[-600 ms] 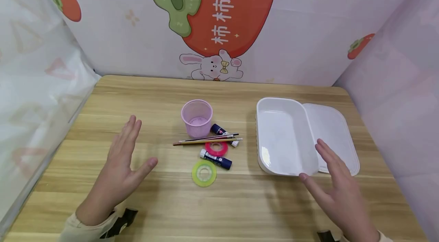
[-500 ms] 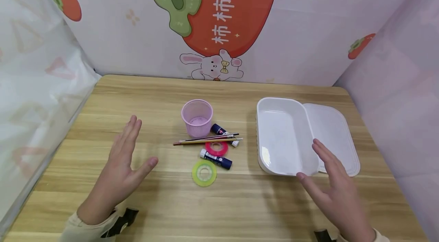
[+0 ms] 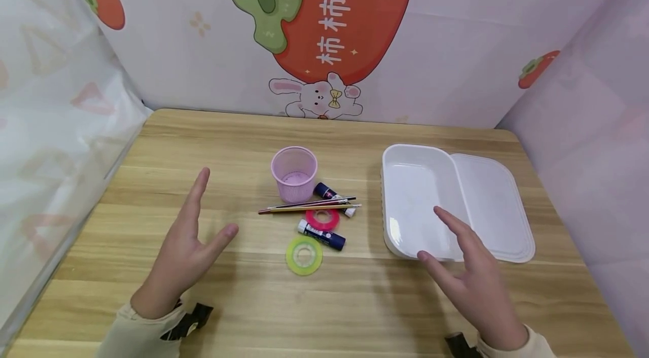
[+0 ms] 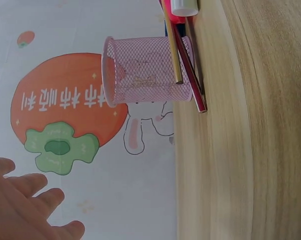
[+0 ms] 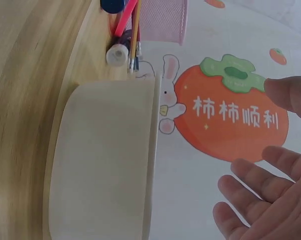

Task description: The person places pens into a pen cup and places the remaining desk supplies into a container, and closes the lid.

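Box (image 3: 413, 194), white, upright, sits ahead of and partly beneath the right hand (image 3: 476, 284), which is spread and holds nothing; the left hand (image 3: 179, 251), also spread and holding nothing, is well apart from it. Judged thin plastic: light, fairly stiff, slightly slippery on its glossy faces, not fragile, though the walls may flex. Best hold: both long walls just below the rim, one hand each.
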`<state>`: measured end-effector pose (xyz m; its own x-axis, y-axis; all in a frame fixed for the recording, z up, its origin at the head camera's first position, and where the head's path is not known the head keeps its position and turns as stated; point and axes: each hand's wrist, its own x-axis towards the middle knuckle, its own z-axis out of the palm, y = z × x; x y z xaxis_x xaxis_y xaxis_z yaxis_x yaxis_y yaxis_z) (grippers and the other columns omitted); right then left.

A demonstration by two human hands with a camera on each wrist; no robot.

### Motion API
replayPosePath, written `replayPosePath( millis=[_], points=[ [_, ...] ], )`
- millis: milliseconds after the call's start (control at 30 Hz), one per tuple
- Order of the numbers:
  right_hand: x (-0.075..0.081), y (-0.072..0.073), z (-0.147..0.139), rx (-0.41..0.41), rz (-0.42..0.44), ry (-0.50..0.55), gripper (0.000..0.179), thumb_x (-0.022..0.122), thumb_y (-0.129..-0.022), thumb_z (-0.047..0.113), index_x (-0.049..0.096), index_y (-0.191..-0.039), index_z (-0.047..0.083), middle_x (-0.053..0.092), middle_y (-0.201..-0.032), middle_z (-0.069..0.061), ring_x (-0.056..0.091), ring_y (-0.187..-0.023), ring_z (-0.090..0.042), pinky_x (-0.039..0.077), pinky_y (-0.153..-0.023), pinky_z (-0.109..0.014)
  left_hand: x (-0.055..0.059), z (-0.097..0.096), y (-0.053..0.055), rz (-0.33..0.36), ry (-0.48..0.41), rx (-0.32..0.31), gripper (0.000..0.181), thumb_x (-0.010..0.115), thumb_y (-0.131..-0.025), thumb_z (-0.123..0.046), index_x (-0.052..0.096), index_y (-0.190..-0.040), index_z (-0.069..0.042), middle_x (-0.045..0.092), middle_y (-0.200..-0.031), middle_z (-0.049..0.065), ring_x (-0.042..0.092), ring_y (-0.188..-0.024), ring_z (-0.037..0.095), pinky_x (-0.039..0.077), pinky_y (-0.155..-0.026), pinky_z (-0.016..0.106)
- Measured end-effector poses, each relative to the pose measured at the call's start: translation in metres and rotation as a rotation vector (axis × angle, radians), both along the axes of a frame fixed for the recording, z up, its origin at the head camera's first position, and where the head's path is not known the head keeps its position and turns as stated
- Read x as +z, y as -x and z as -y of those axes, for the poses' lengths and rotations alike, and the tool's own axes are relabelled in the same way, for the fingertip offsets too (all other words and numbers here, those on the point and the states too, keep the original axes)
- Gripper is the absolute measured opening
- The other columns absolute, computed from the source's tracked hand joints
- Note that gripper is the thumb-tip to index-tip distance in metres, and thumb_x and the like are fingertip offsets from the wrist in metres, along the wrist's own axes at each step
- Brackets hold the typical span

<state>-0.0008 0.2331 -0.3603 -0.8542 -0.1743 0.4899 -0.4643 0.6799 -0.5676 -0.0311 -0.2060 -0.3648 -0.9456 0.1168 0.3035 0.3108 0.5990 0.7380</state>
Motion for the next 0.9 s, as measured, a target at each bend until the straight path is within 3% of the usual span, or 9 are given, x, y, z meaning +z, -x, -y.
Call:
replayPosePath(
  millis=[300, 467, 733, 900],
  points=[
    [-0.008, 0.01, 0.011, -0.007, 0.033, 0.029, 0.07, 0.083, -0.074, -0.005, 0.058, -0.138, 0.004, 0.063, -0.134, -0.011, 0.05, -0.127, 0.001, 0.036, -0.103, -0.011, -0.003, -0.004, 0.008, 0.016, -0.081, 0.004, 0.097, 0.074, -0.09, -0.016, 0.011, -0.162, -0.031, 0.016, -0.167, 0.003, 0.017, -0.151, 0.033, 0.017, -0.115, 0.069],
    [-0.014, 0.017, 0.018, 0.008, 0.033, 0.044, 0.059, 0.083, -0.075, -0.003, 0.064, -0.13, 0.004, 0.067, -0.127, -0.009, 0.056, -0.119, -0.001, 0.041, -0.099, -0.011, -0.003, -0.007, 0.012, 0.018, -0.106, -0.004, 0.096, 0.074, -0.089, -0.014, 0.014, -0.162, -0.027, 0.018, -0.167, 0.004, 0.018, -0.151, 0.034, 0.018, -0.114, 0.07],
    [-0.018, 0.027, 0.034, -0.005, 0.074, 0.035, 0.045, 0.083, -0.08, 0.004, 0.069, -0.121, 0.011, 0.071, -0.118, 0.0, 0.064, -0.111, -0.018, 0.04, -0.096, -0.01, -0.004, -0.011, 0.018, 0.017, -0.148, -0.023, 0.096, 0.075, -0.089, -0.01, 0.014, -0.162, -0.028, 0.021, -0.166, 0.001, 0.02, -0.151, 0.029, 0.018, -0.115, 0.068],
    [-0.017, 0.032, 0.042, -0.053, 0.181, 0.024, 0.039, 0.083, -0.082, 0.01, 0.07, -0.119, 0.013, 0.071, -0.117, 0.0, 0.063, -0.114, -0.022, 0.045, -0.097, -0.025, -0.006, -0.015, 0.025, 0.021, -0.181, -0.041, 0.094, 0.073, -0.091, -0.008, 0.014, -0.162, -0.028, 0.022, -0.165, -0.002, 0.022, -0.151, 0.027, 0.018, -0.116, 0.067]
  ],
)
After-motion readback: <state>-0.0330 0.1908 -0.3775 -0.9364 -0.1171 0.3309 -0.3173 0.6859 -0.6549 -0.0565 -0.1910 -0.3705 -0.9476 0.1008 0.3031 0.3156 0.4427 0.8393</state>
